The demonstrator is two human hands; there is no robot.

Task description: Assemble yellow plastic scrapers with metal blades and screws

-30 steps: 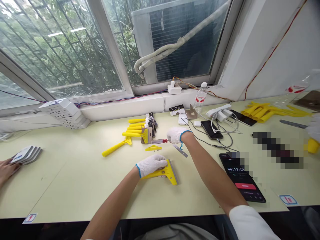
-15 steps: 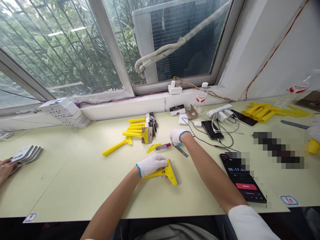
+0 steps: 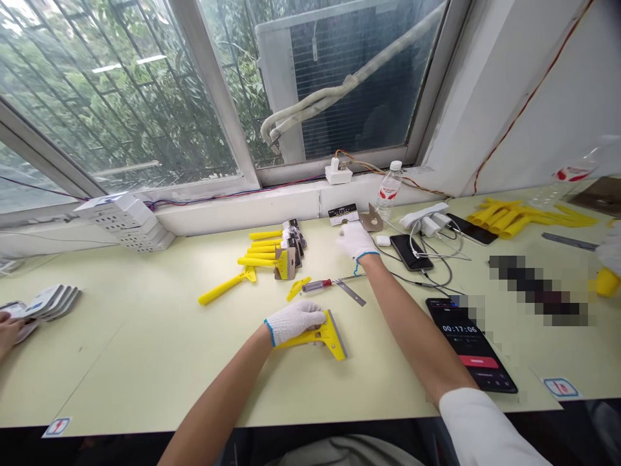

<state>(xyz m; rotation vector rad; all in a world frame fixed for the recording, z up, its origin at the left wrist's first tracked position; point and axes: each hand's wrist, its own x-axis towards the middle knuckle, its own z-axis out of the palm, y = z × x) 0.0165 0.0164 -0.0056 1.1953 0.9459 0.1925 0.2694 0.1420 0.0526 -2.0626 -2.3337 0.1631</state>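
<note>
My left hand (image 3: 295,321), in a white knit glove, is closed around the handle of a yellow scraper (image 3: 332,335) whose blade end points right. My right hand (image 3: 356,241), gloved too and slightly blurred, stretches to the back with fingers extended. Just beyond its fingertips lies a black-and-white packaging card (image 3: 343,214), beside a brown cardboard piece (image 3: 372,219). Between my hands lie a screwdriver (image 3: 316,285) with a clear and red handle, a loose metal blade (image 3: 351,293) and a small yellow plate (image 3: 297,288).
Several yellow scrapers (image 3: 262,260) with cards lie at the back, a yellow handle (image 3: 226,286) nearer. Phones (image 3: 470,343), cables and a water bottle (image 3: 389,189) are on the right, with yellow handles (image 3: 509,217) beyond. Another person's hand (image 3: 7,330) touches cards at the left.
My right hand has left the screwdriver and blade and moved back towards the packaging card. My left hand keeps the scraper in place. The other person's hand and a card shifted slightly.
</note>
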